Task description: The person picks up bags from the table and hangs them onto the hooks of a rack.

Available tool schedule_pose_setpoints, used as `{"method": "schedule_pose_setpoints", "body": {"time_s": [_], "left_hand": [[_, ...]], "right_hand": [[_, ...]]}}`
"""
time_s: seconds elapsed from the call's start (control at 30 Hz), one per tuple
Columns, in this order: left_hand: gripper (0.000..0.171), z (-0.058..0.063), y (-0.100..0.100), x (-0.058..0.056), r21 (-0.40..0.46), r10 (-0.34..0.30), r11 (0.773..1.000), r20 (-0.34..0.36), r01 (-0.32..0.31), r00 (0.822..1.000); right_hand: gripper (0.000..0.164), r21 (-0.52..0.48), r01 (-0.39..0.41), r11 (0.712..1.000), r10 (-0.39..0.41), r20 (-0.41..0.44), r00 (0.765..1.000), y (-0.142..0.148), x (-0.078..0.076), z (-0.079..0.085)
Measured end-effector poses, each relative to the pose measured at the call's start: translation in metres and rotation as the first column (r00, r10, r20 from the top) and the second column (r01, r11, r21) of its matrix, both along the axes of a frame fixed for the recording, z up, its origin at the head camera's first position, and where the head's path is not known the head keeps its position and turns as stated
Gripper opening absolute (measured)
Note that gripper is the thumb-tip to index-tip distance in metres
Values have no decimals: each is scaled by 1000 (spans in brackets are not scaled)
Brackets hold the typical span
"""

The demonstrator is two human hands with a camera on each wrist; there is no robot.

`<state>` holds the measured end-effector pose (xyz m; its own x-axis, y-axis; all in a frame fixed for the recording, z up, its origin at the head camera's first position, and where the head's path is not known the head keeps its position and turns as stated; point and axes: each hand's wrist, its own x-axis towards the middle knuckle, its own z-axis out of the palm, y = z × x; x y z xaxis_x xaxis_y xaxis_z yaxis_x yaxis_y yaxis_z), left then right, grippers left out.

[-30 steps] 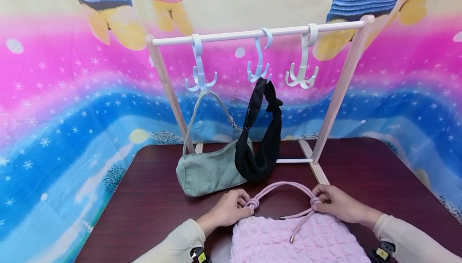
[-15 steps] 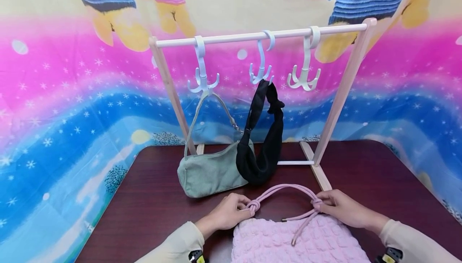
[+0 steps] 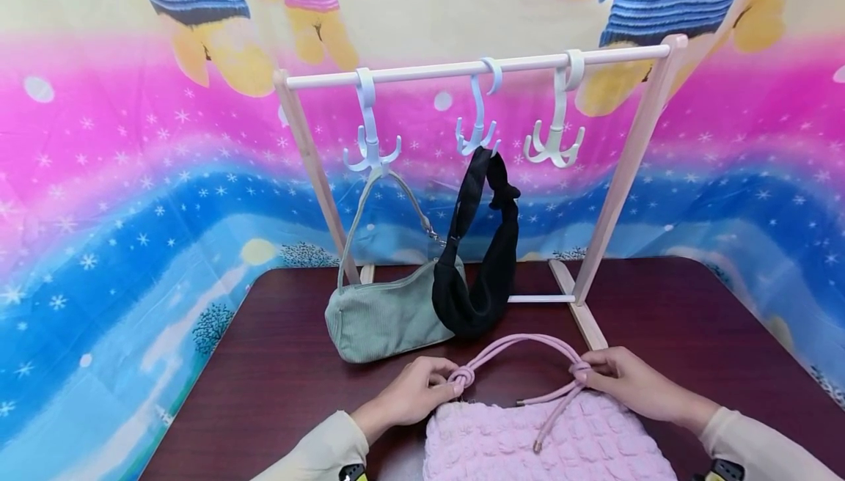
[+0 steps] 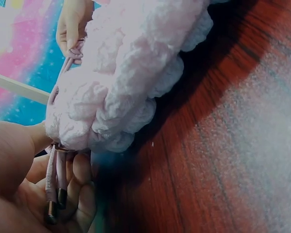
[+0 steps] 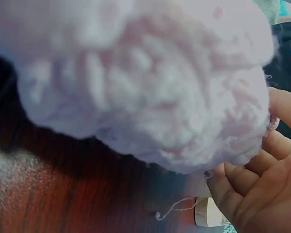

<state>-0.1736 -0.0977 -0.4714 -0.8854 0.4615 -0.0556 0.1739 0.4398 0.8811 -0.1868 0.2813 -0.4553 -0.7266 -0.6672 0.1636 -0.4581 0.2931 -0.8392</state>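
A puffy pink handbag lies at the front of the table, its knotted cord handle arching toward the rack. My left hand pinches the knot at the handle's left end, thumb nearest me. At the other end my right hand grips the second knot, from which a loose cord with a metal tip hangs over the bag. In the left wrist view, two cord ends with dark metal tips dangle by the left palm. The right wrist view has the bag's blurred fabric filling most of it, right fingers at its edge.
Behind the bag stands a wooden rack bearing several pronged hooks. From the left hook hangs a green corduroy bag, and from the middle one a black bag. The right hook carries nothing. A patterned cloth backs the dark table.
The camera view has shifted slightly. Both hands keep their hold on the handle knots, the right hand and sleeve a little farther right in view, and the bag stays nearly in place.
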Motion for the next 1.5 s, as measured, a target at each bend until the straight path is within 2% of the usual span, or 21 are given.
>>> {"method": "schedule_pose_setpoints", "body": {"time_s": [0.2, 0.33, 0.47, 0.73, 1.07, 1.27, 1.5], "left_hand": [[29, 2, 0, 1, 38, 11, 999, -19, -10, 1000], [25, 7, -1, 1, 47, 21, 999, -20, -21, 1000], [21, 13, -2, 1, 50, 17, 999, -28, -16, 999], [26, 19, -6, 0, 101, -15, 995, -73, 22, 997], [22, 25, -6, 1, 49, 8, 999, -117, -2, 993], [26, 24, -6, 3, 62, 8, 998, -109, -1, 994], [23, 25, -6, 4, 23, 23, 1000, -147, -20, 989]], "right_hand": [[21, -8, 57, 998, -57, -7, 998, -1, 2, 2], [22, 0, 93, 996, -93, -18, 995, -2, 4, 6], [22, -2, 102, 995, -102, -35, 994, -4, 4, 10], [21, -5, 108, 994, -108, -55, 993, -5, 5, 15], [20, -21, 142, 990, -143, -75, 987, -8, 5, 18], [18, -14, 162, 987, -162, -76, 984, -9, 6, 17], [17, -35, 163, 986, -165, -95, 982, -9, 7, 17]]}}
